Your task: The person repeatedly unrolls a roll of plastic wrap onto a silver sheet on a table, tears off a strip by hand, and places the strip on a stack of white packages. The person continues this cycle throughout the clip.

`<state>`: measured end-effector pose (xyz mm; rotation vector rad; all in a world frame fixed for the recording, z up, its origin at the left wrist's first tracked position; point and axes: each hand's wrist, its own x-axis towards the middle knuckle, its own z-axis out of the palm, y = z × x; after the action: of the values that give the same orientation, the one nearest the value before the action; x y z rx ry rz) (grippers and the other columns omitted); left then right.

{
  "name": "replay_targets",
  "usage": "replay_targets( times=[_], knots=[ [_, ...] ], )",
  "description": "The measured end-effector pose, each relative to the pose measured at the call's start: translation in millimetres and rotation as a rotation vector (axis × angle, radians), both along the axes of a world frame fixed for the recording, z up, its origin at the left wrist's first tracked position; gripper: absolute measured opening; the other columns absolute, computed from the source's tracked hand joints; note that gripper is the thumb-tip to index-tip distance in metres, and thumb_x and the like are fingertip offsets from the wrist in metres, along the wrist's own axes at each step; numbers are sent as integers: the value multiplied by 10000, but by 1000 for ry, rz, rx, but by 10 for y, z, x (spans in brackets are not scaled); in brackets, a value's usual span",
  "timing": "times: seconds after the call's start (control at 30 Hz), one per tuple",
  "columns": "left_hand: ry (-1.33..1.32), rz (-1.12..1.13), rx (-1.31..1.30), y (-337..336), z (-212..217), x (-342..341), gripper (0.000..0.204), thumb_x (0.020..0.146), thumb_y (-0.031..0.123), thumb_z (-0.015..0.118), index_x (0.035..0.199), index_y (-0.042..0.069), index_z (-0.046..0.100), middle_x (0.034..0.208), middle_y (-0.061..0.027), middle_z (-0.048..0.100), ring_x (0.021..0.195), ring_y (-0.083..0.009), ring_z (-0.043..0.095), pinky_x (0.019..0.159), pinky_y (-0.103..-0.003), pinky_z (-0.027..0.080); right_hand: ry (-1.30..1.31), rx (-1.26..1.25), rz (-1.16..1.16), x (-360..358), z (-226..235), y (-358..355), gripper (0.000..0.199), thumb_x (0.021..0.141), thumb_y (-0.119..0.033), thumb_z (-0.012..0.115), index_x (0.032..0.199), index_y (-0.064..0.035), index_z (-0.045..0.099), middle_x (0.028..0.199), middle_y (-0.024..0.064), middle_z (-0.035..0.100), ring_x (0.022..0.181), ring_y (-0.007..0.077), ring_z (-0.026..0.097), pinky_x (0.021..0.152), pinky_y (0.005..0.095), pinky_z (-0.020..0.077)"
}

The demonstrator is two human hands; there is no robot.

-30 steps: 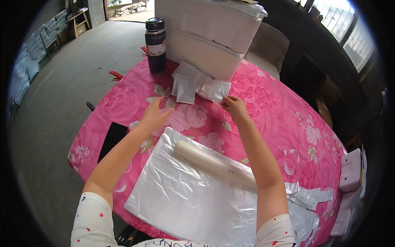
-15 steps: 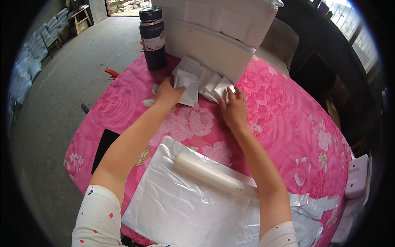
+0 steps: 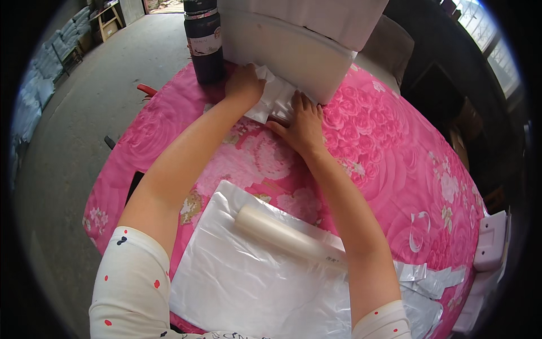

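At the far side of the table, a small pile of flat white plastic packets (image 3: 275, 97) lies against the foot of a white box (image 3: 285, 48). My left hand (image 3: 244, 87) is closed on packets at the pile's left end, its fingertips partly hidden. On the pile's right end rests my right hand (image 3: 305, 123), fingers stretched forward and thumb apart. Nearer me, a roll of clear plastic film (image 3: 282, 230) lies on a stack of large silvery-white plastic bags (image 3: 237, 282). My right forearm crosses the roll's right end.
A dark bottle (image 3: 205, 51) stands left of the box, close to my left hand. Part of a black flat object (image 3: 134, 185) shows beside my left forearm. Loose plastic strips (image 3: 432, 282) lie at the right, near white foam pieces (image 3: 490, 243) by the pink floral tablecloth's (image 3: 372, 164) edge.
Both hands have moved farther away, toward the box. The left fingers have closed on the packets, which are now pushed together near the box; my right hand has flattened over their right end.
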<state>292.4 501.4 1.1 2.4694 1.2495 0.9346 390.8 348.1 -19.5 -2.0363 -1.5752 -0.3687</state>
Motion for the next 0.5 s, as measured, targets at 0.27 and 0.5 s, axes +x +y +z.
replay_targets(
  times=[0.27, 0.5],
  knots=[
    [-354, 130, 217, -9, -105, -154, 483, 789, 378, 614, 1119, 32, 544, 1199, -156, 498, 1123, -363, 446, 942, -452, 361, 148, 118, -14, -52, -182, 260, 883, 657, -424, 730, 1295, 66, 367, 1297, 247, 421, 1208, 375, 392, 1020, 431, 309],
    [-1405, 104, -1278, -899, 65, -642, 488, 903, 443, 435, 1247, 98, 444, 1277, -69, 428, 1085, -203, 429, 971, -361, 311, 136, 119, -18, -12, -192, 251, 852, 684, -429, 709, 1289, 72, 377, 1291, 252, 430, 1194, 382, 407, 1016, 424, 317]
  ],
)
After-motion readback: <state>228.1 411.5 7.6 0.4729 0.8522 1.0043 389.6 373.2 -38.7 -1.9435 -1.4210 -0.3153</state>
